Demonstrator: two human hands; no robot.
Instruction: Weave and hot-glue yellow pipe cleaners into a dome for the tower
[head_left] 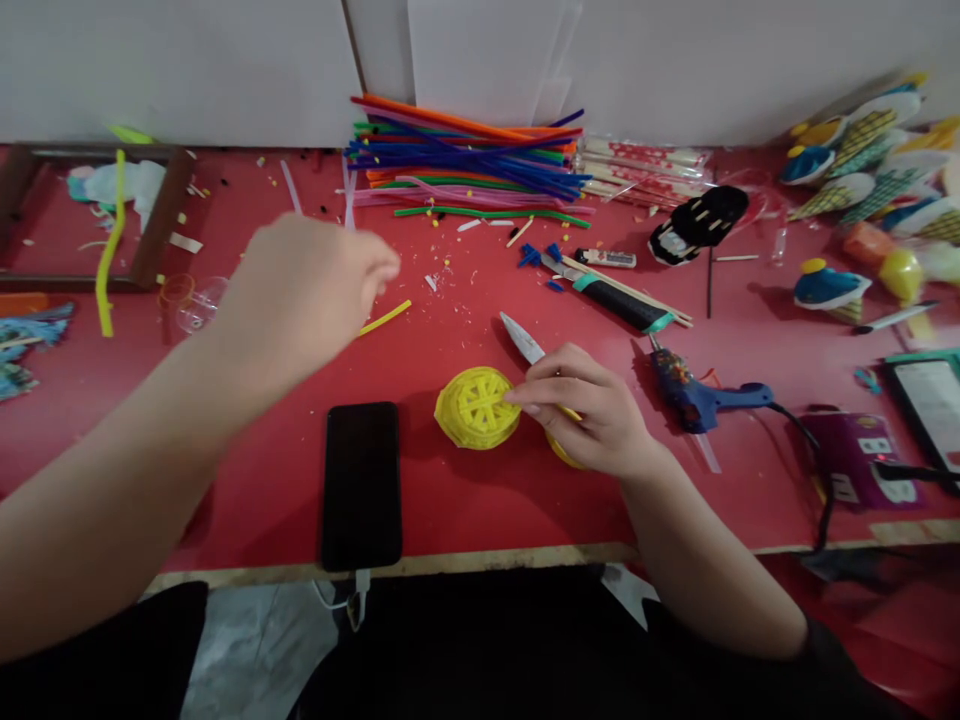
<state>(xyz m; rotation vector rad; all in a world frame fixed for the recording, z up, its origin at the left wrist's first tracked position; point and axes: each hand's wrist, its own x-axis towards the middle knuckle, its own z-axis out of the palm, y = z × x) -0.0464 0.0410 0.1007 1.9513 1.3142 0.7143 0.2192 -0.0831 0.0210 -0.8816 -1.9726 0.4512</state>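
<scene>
My left hand [315, 285] is raised over the left middle of the table, its fingers curled together and slightly blurred. Whatever it may hold is hidden. Just past its edge shows a yellow strip [387, 317]; whether the hand touches it I cannot tell. Yellow-handled scissors [523, 338] are in my right hand [589, 410], blades pointing away to the upper left. The fingertips of that hand touch the right side of a small round yellow piece [478, 408] with a spoked, wheel-like top, which sits on the red table [450, 510].
A black phone [362, 485] lies near the front edge. Colourful pipe cleaners [465, 155] are piled at the back. To the right are a cutter knife [622, 300], a blue glue gun [697, 395] with its cord, a purple power box [862, 455] and several cone-shaped figures [870, 150].
</scene>
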